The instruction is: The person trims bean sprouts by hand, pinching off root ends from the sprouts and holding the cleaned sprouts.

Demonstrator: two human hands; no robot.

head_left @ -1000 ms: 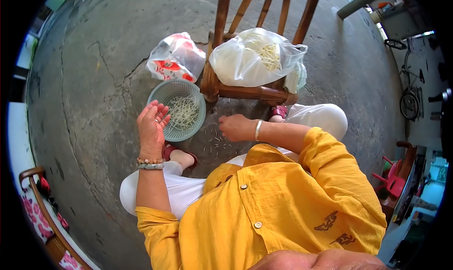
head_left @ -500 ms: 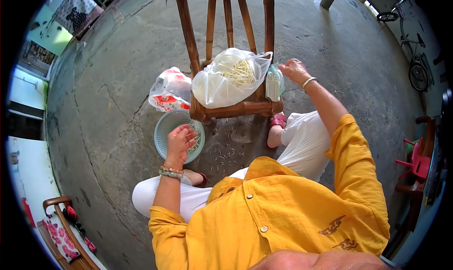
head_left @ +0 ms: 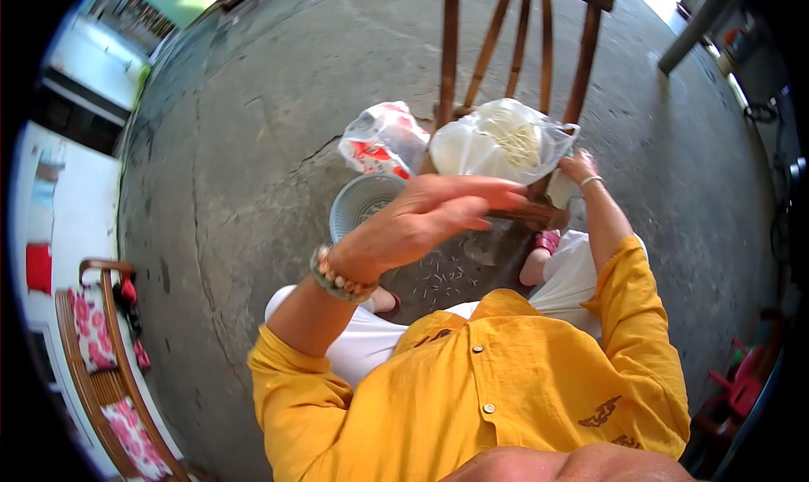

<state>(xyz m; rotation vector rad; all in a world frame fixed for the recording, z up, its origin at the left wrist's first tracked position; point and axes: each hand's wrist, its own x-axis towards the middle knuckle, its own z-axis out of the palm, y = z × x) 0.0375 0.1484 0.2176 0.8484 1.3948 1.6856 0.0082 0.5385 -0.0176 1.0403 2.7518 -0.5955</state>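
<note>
My left hand [head_left: 413, 225] is raised in front of the chair, fingers stretched out and a little apart, with nothing in it. It partly covers the pale grey strainer basket [head_left: 344, 208] on the floor below. My right hand [head_left: 578, 167] is at the chair's right side, fingers curled at the pale plastic-wrapped packet [head_left: 560, 189]; its fingertips are partly hidden. Between the hands, a white plastic bag [head_left: 459, 152] sits on the wooden chair [head_left: 451, 52], its mouth open on a heap of bean sprouts [head_left: 516, 145].
A red-and-white plastic bag [head_left: 383, 136] lies on the floor left of the chair. Small sprout scraps [head_left: 438, 278] are scattered on the concrete in front of it. A bench with flowered cushions [head_left: 93, 330] stands at the far left, a red plastic stool [head_left: 746, 381] at the right.
My left hand has risen from over the basket toward the camera and to the right, its fingers straightening. My right hand has moved down closer to the packet. The view has shifted.
</note>
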